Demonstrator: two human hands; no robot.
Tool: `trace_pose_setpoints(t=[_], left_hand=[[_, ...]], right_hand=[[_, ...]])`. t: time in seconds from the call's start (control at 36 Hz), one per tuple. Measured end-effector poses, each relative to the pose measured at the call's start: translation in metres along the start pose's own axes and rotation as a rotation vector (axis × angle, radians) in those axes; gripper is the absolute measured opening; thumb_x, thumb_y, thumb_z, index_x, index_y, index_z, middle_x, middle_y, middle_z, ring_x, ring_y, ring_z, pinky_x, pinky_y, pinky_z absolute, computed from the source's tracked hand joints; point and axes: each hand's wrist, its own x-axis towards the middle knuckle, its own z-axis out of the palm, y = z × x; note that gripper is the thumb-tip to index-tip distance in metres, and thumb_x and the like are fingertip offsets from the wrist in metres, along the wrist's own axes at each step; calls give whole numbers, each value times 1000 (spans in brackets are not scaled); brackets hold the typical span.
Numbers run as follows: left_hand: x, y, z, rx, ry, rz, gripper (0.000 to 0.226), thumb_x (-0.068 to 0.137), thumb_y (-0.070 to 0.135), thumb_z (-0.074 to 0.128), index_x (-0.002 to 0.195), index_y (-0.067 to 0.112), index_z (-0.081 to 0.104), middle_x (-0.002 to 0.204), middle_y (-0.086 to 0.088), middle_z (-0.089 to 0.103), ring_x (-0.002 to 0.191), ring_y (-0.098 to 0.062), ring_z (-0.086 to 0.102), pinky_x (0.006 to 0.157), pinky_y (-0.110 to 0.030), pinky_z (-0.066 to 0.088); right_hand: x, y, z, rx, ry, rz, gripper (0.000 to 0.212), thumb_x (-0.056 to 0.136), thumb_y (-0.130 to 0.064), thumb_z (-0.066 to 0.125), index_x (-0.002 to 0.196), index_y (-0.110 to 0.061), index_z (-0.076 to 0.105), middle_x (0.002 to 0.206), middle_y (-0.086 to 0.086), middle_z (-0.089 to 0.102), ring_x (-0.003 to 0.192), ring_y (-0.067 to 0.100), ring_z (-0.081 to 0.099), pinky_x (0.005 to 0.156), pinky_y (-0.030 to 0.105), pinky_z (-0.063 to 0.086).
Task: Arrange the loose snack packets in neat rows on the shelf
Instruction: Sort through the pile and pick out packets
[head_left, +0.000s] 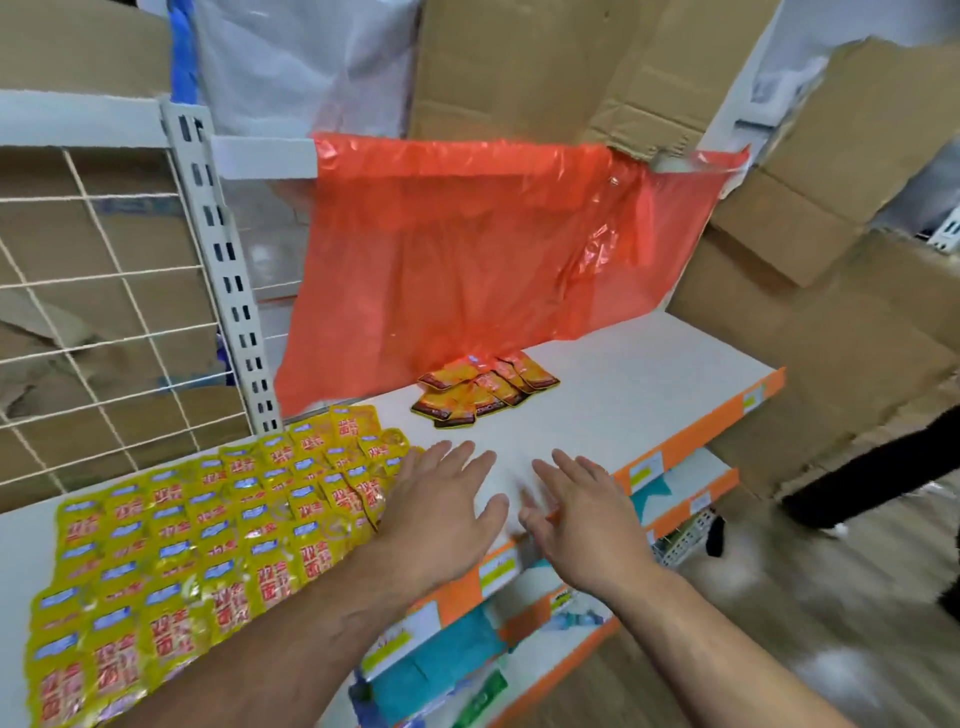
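Note:
Yellow snack packets (208, 525) with red print lie in rows across the left part of the white shelf (623, 395). A small loose pile of orange packets (483, 389) sits farther back, under the hanging red plastic bag (467, 260). My left hand (447, 509) hovers flat with straight fingers at the right end of the yellow rows, holding nothing. My right hand (576, 514) is spread open beside it, over the bare shelf near the front edge, also holding nothing.
An orange price strip (701, 436) runs along the shelf front, with lower shelves (467, 660) of goods beneath. A slotted upright (223, 270) and wire grid (93, 322) stand at the left. Cardboard boxes (831, 291) crowd the right. A person's dark leg (872, 478) is at far right.

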Motion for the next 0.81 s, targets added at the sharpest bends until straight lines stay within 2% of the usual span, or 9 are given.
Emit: trace_pose_setpoints(t=[0.06,0.22,0.36,0.47,0.56,0.61,0.67,0.72,0.81], left_hand=[[18,-1,2,-1,-23,9,70,86,61,18,151,37,28,160,9,25,147,-17,16,120,-41,1],[61,1,12,-22,-37,22,70,87,62,18,150,35,31,159,9,27,148,-15,15,120,-41,2],[97,8,26,5,-2,13,79,81,65,10,146,33,41,154,5,37,143,-19,27,120,-44,12],[126,18,42,44,2,-18,74,84,60,18,141,26,50,147,-1,48,137,-26,39,114,-50,26],[152,30,54,59,60,-49,67,86,53,27,134,18,57,137,-5,57,129,-29,48,110,-48,34],[171,40,60,90,36,-101,65,88,49,26,139,17,51,143,-4,51,133,-28,43,113,-47,29],[187,48,67,109,-21,-179,65,90,46,26,148,19,37,154,-2,37,142,-26,30,116,-45,23],[202,56,74,118,-41,-247,66,91,44,26,152,20,28,159,-1,27,146,-26,21,117,-45,20],[218,68,82,167,-38,-325,65,92,42,27,152,18,29,159,-1,27,146,-26,20,117,-46,19]], right_hand=[[16,5,2,-3,6,3,64,95,-57,46,150,-27,40,159,0,33,145,26,29,118,42,25],[63,30,15,-4,6,-36,83,81,-68,16,149,-27,41,157,-1,37,145,23,31,116,44,29],[106,61,24,-1,-14,-65,80,81,-68,20,147,-28,43,156,-3,39,145,21,32,115,43,30],[142,84,24,38,-45,-119,67,90,-60,37,148,-26,42,157,-1,37,142,23,34,115,38,32],[177,102,23,133,-45,-152,63,87,-56,42,139,-22,52,148,2,49,130,27,45,106,37,41],[202,116,26,203,-55,-184,64,82,-57,35,133,-24,54,139,-3,55,122,26,50,98,38,47],[223,127,24,255,-79,-232,56,86,-51,42,136,-29,53,140,-7,54,124,25,49,98,37,47],[243,135,20,273,-87,-278,50,93,-40,53,140,-25,51,148,-3,47,131,26,45,103,34,43],[277,144,21,242,-96,-356,45,97,-36,50,140,-21,51,147,4,47,131,29,46,103,35,41]])
